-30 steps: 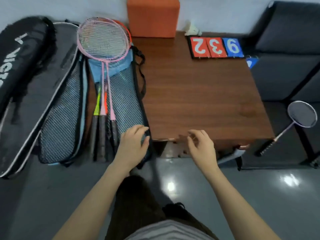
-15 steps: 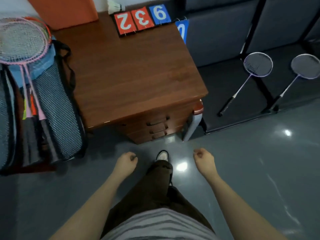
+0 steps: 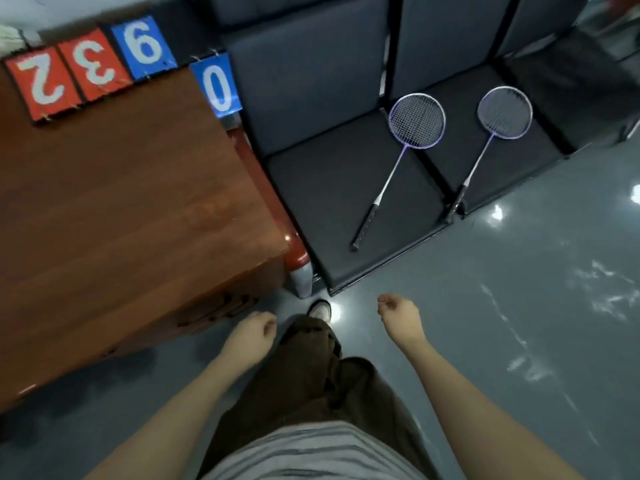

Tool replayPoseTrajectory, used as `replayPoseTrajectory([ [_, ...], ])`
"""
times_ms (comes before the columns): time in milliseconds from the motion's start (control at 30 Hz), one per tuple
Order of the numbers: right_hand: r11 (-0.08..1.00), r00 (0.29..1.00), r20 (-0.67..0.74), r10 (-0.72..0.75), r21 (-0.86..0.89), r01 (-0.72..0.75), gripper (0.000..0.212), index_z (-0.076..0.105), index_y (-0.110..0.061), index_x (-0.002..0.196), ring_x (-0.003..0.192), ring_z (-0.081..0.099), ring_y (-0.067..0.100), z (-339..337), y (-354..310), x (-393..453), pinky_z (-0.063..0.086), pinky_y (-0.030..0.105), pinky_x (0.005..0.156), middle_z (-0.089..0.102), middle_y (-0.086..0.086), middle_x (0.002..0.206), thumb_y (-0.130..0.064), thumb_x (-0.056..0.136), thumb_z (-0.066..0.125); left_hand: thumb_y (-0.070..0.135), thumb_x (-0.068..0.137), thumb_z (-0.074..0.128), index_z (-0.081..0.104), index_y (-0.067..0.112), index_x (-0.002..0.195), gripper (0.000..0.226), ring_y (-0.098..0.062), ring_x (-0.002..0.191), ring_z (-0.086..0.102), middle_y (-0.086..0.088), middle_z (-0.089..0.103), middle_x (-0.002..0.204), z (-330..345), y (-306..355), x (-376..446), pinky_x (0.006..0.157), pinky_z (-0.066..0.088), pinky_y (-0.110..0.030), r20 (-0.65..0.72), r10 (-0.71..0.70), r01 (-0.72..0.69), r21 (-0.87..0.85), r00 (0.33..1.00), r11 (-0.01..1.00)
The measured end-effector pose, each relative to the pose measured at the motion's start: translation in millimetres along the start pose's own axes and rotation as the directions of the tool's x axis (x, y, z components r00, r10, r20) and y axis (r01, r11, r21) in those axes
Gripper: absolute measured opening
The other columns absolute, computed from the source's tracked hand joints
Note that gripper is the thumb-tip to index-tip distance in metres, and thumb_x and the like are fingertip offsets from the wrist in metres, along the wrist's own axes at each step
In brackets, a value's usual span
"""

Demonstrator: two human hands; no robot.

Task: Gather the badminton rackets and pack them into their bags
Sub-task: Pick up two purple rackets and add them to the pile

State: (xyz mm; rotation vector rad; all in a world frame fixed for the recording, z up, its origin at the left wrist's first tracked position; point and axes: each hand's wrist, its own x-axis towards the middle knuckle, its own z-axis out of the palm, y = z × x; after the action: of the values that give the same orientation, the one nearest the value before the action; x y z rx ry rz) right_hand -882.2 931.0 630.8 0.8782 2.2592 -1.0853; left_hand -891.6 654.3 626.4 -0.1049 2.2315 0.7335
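Note:
Two purple-framed badminton rackets lie on dark seat cushions ahead to the right. The nearer racket (image 3: 401, 157) rests on the middle seat, its black handle pointing toward me. The second racket (image 3: 491, 133) lies on the seat to its right, handle at the cushion's front edge. My left hand (image 3: 251, 334) hangs low beside the wooden table with its fingers loosely curled and nothing in it. My right hand (image 3: 400, 317) is at the same height, also curled and without any load. Both hands are well short of the rackets. The racket bags are out of view.
A brown wooden table (image 3: 121, 209) with drawers fills the left, carrying a flip scoreboard (image 3: 86, 67) with red and blue number cards. A row of dark seats (image 3: 329, 188) runs along the back. The grey floor (image 3: 502, 323) is glossy. My leg and shoe point forward.
The view has swung right, away from the open bags and the rackets in them. Both purple rackets on the seats are now nearer and more central. My hands dropped from the table edge.

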Motion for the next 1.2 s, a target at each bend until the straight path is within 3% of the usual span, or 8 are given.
replayPoseTrajectory([
  [100,0.998,0.997,-0.063,-0.049,0.038,0.052,0.027,0.061,-0.005,0.114,0.088,0.062,0.025,-37,-19,26,0.048,0.03,0.077,0.066,0.011,0.098,-0.01,0.093,0.044,0.02,0.094,0.046,0.057,0.016,0.12,0.029,-0.018,0.109,0.053,-0.002,0.055,0.118,-5,66,31,0.097,0.042,-0.035,0.046,0.192,-0.196,0.098,0.98,0.976],
  [233,0.992,0.986,-0.155,-0.062,0.095,0.077,0.024,0.062,-0.01,0.112,0.076,0.063,0.022,-82,-41,65,0.046,0.023,0.065,0.062,0.0,0.084,-0.014,0.094,0.045,0.021,0.093,0.047,0.057,0.015,0.119,0.029,-0.021,0.111,0.052,-0.003,0.055,0.118,-2,143,81,0.098,0.039,-0.035,-0.005,0.295,-0.293,0.108,0.956,0.95],
  [400,0.992,0.975,-0.21,-0.076,0.083,0.095,0.026,0.061,-0.016,0.114,0.09,0.061,0.017,-121,-48,145,0.05,0.037,0.085,0.066,0.003,0.104,-0.018,0.093,0.047,0.028,0.095,0.042,0.051,0.018,0.125,0.033,-0.022,0.114,0.048,-0.003,0.052,0.125,8,212,157,0.1,0.036,-0.037,-0.037,0.331,-0.314,0.233,0.943,0.92],
  [633,0.996,0.978,-0.198,-0.063,0.056,0.075,0.029,0.059,-0.014,0.118,0.101,0.058,0.021,-151,-22,290,0.048,0.039,0.09,0.062,0.004,0.113,-0.017,0.093,0.045,0.036,0.094,0.042,0.043,0.02,0.133,0.042,-0.024,0.113,0.046,-0.005,0.048,0.127,47,257,302,0.095,0.034,-0.036,-0.046,0.266,-0.228,0.386,0.963,0.894],
  [833,0.993,0.962,-0.26,-0.079,0.07,0.1,0.026,0.061,-0.013,0.114,0.096,0.059,0.02,-156,20,403,0.048,0.04,0.089,0.063,0.004,0.108,-0.015,0.092,0.048,0.044,0.09,0.049,0.012,0.023,0.146,0.07,-0.028,0.122,0.038,-0.008,0.035,0.138,105,261,418,0.1,0.033,-0.04,0.006,0.13,-0.118,0.459,0.991,0.881],
  [900,0.989,0.946,-0.299,-0.129,0.034,0.146,0.027,0.061,-0.013,0.115,0.099,0.056,0.023,-154,35,432,0.047,0.042,0.091,0.059,0.005,0.108,-0.015,0.09,0.05,0.041,0.087,0.057,0.008,0.024,0.147,0.08,-0.027,0.114,0.042,-0.01,0.037,0.13,122,255,435,0.096,0.036,-0.038,-0.014,0.144,-0.116,0.514,0.989,0.85],
  [1033,0.98,0.89,-0.413,-0.192,-0.124,0.154,0.045,0.051,-0.017,0.13,0.11,0.045,0.03,-155,61,465,0.032,0.04,0.099,0.049,0.012,0.122,-0.025,0.087,0.062,0.016,0.082,0.067,0.027,0.021,0.145,0.074,-0.02,0.086,0.048,-0.009,0.046,0.102,141,248,447,0.083,0.043,-0.036,-0.093,0.323,-0.255,0.428,0.942,0.867],
  [1200,0.993,0.879,-0.477,0.026,-0.089,-0.077,0.071,0.028,-0.029,0.144,0.119,0.037,0.034,-161,80,490,0.023,0.044,0.105,0.036,0.013,0.134,-0.043,0.083,0.062,0.008,0.081,0.067,0.034,0.019,0.141,0.07,-0.016,0.082,0.05,-0.005,0.045,0.098,147,276,446,0.08,0.05,-0.036,-0.241,0.382,-0.336,0.211,0.892,0.918],
])
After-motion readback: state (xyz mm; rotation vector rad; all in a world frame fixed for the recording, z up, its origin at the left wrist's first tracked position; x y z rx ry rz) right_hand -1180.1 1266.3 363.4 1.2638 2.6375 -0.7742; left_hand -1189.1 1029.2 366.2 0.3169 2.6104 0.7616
